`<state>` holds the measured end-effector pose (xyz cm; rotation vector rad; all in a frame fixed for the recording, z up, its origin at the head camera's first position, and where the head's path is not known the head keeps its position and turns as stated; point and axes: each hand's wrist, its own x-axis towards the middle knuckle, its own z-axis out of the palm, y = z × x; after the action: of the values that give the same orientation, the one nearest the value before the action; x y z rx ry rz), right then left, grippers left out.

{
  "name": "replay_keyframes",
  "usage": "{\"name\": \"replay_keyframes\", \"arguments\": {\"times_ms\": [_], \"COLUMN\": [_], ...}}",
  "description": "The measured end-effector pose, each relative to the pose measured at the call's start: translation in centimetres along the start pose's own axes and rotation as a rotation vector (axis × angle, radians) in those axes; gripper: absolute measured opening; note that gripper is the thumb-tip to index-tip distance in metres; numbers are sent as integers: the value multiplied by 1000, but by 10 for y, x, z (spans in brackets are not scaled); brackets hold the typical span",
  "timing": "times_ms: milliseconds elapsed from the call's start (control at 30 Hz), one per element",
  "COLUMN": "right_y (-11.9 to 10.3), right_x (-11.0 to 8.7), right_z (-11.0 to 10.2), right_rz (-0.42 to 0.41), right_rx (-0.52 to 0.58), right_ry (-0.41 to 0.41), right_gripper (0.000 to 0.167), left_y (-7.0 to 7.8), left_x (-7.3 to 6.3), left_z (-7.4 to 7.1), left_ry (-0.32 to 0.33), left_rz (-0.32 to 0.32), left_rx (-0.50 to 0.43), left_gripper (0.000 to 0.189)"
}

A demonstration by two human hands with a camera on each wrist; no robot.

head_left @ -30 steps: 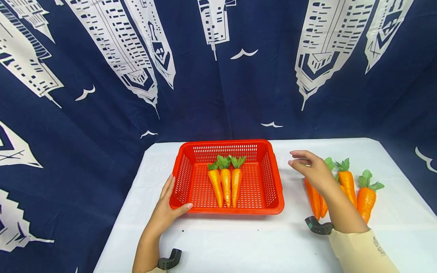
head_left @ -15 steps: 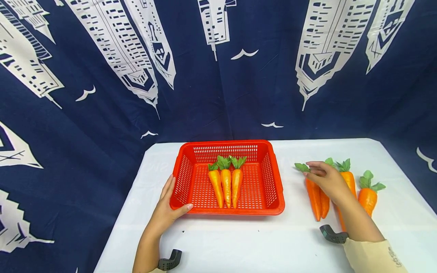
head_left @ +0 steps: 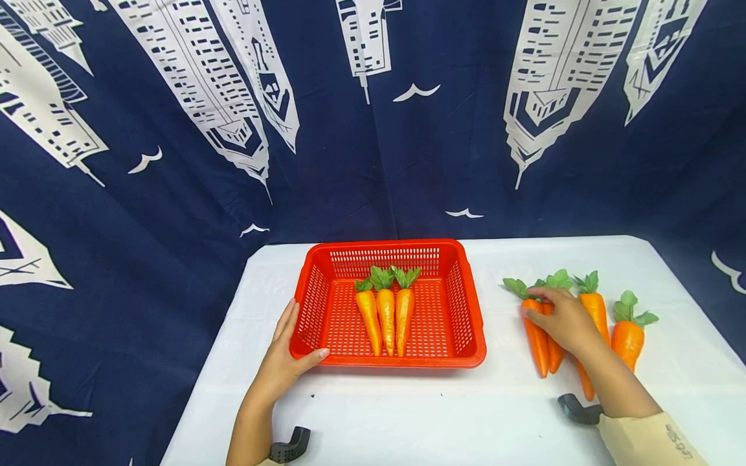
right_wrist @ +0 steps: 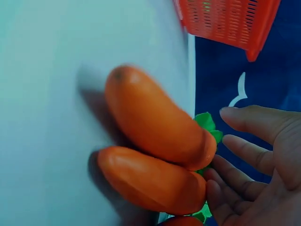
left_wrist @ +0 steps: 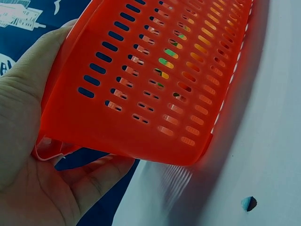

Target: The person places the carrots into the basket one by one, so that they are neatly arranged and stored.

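My left hand [head_left: 280, 366] holds the front left corner of a red plastic basket [head_left: 402, 362], thumb on the front rim and fingers along the left side. In the left wrist view the corner of the basket sits between thumb and fingers. Three orange carrots [head_left: 386, 317] with green leaves lie side by side inside. To the right, my right hand [head_left: 568, 320] is over the upper ends of a carrot [head_left: 535, 340] and its neighbour [head_left: 555, 357]. In the right wrist view its fingers are spread near the carrots' leafy ends; contact is hard to tell.
Two more carrots lie further right, one carrot [head_left: 594, 310] partly behind my right forearm and another carrot [head_left: 628, 343] near the table's right side. Everything lies on a white-covered table [head_left: 402, 421]. A dark blue printed cloth [head_left: 379, 162] hangs behind it.
My right hand has moved right and down, from beside the basket to over the two left carrots of the right group. My left hand and the basket have stayed put.
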<state>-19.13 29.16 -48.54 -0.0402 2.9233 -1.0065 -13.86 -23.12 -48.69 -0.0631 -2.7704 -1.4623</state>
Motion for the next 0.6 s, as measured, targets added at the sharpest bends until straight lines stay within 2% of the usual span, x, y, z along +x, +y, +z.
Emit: {"name": "replay_keyframes", "arguments": {"times_ms": [333, 600], "right_y": [2, 6], "right_x": [2, 1], "right_z": [11, 21], "right_rz": [-92, -124], "right_rx": [-138, -166], "right_ry": [57, 133], "right_gripper": [48, 54], "left_y": [1, 2], "left_x": [-1, -1], "left_z": [0, 0], "left_ry": [-5, -4], "left_rz": [-6, -2], "left_rx": [-1, -1], "left_gripper": [111, 111]}}
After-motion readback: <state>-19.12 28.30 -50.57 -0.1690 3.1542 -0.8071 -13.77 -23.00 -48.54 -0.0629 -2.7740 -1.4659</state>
